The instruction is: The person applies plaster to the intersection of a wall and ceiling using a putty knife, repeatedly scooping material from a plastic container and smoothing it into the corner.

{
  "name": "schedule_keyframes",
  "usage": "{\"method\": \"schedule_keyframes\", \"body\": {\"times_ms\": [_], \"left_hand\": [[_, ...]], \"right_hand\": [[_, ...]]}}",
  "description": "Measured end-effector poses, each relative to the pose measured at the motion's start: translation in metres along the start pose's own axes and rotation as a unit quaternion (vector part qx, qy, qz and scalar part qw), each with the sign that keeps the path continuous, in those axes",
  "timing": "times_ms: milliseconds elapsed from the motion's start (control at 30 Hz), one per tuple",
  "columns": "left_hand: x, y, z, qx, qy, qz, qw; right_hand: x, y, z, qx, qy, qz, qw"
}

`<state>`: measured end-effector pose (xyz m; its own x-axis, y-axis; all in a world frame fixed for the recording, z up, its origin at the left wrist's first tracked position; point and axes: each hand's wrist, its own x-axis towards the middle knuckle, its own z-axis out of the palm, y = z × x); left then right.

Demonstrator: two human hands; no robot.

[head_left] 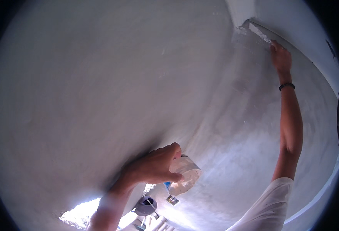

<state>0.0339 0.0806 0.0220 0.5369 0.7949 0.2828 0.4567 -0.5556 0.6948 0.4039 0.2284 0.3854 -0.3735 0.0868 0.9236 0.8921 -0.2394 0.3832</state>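
Note:
My left hand (151, 166) grips a clear plastic tub (185, 164) by its rim, thumb and fingers on either side. Pale plaster coats the inside of the tub, and a bit of blue shows on its outer side. High up at the right, my right arm is stretched out with the right hand (282, 59) closed around a putty knife (259, 33). White paste covers the blade, whose tip is close to a rough patch (240, 29) at the corner where the wall meets a pale beam. Whether the blade touches the wall I cannot tell.
A grey plastered wall (100, 84) fills most of the view. The pale ceiling (292, 23) borders it at the upper right. Down below are a dark rounded bucket (145, 206), a wall switch plate (172, 200), and a bright opening (80, 214).

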Motion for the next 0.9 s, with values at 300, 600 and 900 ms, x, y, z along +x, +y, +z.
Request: {"method": "schedule_keyframes", "body": {"times_ms": [300, 600, 900], "left_hand": [[-0.001, 0.017, -0.011, -0.035, -0.026, -0.058, 0.997], [-0.006, 0.044, -0.023, -0.081, -0.016, -0.048, 0.995], [-0.009, 0.033, -0.015, -0.099, -0.007, -0.066, 0.993]], "right_hand": [[-0.052, -0.034, 0.016, 0.324, 0.055, 0.171, 0.929], [-0.054, -0.080, 0.017, 0.464, 0.022, 0.296, 0.835], [-0.024, -0.125, -0.003, 0.683, -0.012, 0.439, 0.584]]}}
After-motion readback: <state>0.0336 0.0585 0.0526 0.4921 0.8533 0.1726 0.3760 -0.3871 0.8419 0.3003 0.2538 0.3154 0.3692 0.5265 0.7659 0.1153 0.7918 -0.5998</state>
